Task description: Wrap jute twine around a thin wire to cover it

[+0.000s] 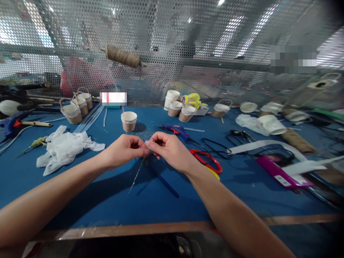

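Observation:
My left hand (126, 149) and my right hand (168, 148) meet over the middle of the table, thumbs and fingertips pinched together. Between them they grip a thin strand of twine (136, 176), whose loose end hangs down toward the table. The fingers hide the part they pinch. Just beyond the hands stands a small cup (129, 122) wrapped in brown burlap with a white rim. A blue hot glue gun (177, 131) lies beyond my right hand, and red-handled scissors (206, 160) rest to its right. A dark blue stick (166, 183) is on the table below.
A twine spool (123, 56) hangs on the mesh screen. Crumpled white fabric (67, 147) lies left, near another glue gun (13, 123). Wrapped cups (72, 114) stand at the back left, others (187, 113) at the back centre. A purple power strip (282, 172) and cords lie right.

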A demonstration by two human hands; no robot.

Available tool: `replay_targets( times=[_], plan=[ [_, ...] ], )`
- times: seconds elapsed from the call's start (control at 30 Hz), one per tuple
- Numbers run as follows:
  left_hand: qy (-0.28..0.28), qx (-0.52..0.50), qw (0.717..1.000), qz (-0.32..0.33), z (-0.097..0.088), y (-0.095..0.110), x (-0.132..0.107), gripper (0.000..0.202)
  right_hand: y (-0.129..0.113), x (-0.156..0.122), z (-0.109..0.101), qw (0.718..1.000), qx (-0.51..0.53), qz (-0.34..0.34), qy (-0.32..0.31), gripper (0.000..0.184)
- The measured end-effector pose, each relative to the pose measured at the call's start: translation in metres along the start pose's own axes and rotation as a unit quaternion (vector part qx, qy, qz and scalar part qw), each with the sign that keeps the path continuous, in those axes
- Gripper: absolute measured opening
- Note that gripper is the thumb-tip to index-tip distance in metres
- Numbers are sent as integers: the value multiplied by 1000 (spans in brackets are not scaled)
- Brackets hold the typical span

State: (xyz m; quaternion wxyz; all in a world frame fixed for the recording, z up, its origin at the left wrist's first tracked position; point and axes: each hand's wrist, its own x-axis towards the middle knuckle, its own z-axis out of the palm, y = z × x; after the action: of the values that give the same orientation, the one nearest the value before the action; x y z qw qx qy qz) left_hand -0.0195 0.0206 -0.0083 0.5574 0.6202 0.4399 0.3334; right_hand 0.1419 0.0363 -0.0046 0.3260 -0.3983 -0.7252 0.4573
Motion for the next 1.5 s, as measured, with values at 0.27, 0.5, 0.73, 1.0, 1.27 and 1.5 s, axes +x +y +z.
replay_targets(
  times=[0.27,0.5,0.73,1.0,1.27,1.5],
  plan=[
    [-66,-107,991,-45,-3,5,-1,20,2,1,-3,987,146,-6,-64,22],
    [-52,-6,999,-5,-5,10,-4,16,2,1,-5,990,122,9,-73,20],
    [-5,71,997,26,-4,9,-6,14,2,1,-5,996,70,4,-53,18],
    [20,49,999,13,1,9,-5,13,2,0,-2,999,37,9,-37,19],
    [32,-11,999,20,3,0,-1,19,2,-1,3,1000,27,7,2,23],
    [8,-51,999,4,0,1,-2,16,2,0,2,995,97,13,-12,23]
  ],
)
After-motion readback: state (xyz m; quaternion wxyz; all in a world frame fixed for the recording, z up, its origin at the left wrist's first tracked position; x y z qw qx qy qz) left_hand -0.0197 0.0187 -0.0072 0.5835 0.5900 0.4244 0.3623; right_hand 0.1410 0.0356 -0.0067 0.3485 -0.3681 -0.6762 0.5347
